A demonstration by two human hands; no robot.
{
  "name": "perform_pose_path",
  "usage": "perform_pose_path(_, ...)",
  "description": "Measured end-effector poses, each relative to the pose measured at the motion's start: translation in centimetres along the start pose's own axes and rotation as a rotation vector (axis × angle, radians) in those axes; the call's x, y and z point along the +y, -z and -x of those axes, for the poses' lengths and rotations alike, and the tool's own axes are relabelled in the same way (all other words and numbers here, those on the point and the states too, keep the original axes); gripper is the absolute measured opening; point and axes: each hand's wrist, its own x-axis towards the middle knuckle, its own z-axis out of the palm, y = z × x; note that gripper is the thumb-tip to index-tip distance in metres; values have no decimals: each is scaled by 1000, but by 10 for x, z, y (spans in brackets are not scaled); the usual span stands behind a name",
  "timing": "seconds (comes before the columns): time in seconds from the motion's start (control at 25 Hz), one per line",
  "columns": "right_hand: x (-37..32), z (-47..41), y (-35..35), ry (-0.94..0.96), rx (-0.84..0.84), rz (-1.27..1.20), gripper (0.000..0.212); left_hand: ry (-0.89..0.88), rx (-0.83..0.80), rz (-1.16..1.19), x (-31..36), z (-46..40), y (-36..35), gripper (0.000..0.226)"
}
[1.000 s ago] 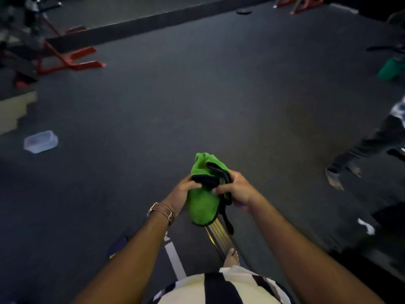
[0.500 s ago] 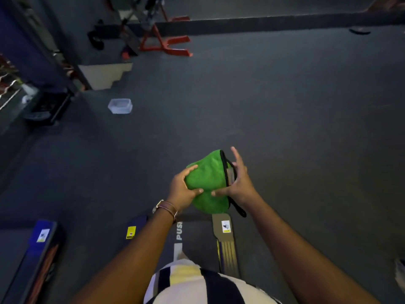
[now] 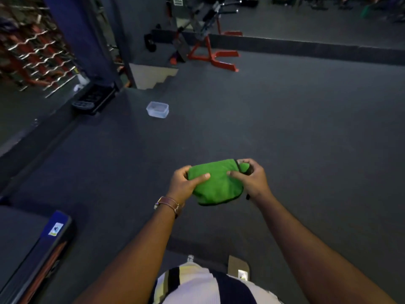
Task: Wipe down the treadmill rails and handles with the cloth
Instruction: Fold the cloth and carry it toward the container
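Head view. Your lower arms enter from the bottom edge, and your striped shirt (image 3: 203, 286) blocks most of what lies directly beneath you. Only a short tan corner of a treadmill rail (image 3: 237, 265) shows past the shirt; its full length, the belt and any handles are hidden or out of frame. A second treadmill deck edge (image 3: 41, 249) at lower left is cut off by the frame border. The rack of bars (image 3: 32, 49) at upper left is blurred, so individual items cannot be told apart. The red-framed machine (image 3: 210, 51) at the top is partly cropped.

The cloth (image 3: 217, 183) is bright green with a thin dark border, bunched into a rounded, folded bundle. It is held in the air in front of you, above the dark floor (image 3: 285, 128), touching no rail.

Your left hand (image 3: 184, 183) grips the left end of the cloth: thumb laid across the top, fingers (image 3: 186, 171) curled under the edge. Your right hand (image 3: 249, 178) grips the right end, thumb pressing the top and fingers curled round a dark-edged fold. How far the right fingers wrap underneath cannot be seen. A bracelet (image 3: 168, 204) sits on your left wrist.

A clear plastic container (image 3: 157, 109) lies on the floor, well apart from the cloth.
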Motion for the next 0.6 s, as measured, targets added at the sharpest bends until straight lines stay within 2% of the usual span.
perform_pose_path(0.08, -7, -44, -34, -35, 123, -215, 36, 92, 26, 220, 6, -41, 8, 57)
perform_pose_path(0.2, -15, -109, -77, -93, 195, -396, 34, 154, 113, 300, 11, -104, 15, 45)
perform_pose_path(0.32, -12, -163, -100, -149, 15, -476, 35, 185, 258, 395, 8, -167, 24, 36)
perform_pose_path(0.4, -3, -217, -114, -143, -111, -450, 38, 193, 277, 462, 3, -217, 29, 29)
perform_pose_path(0.6, 43, -370, -144, -71, -103, -341, 31, 218, 342, 549, -56, -376, 16, 20)
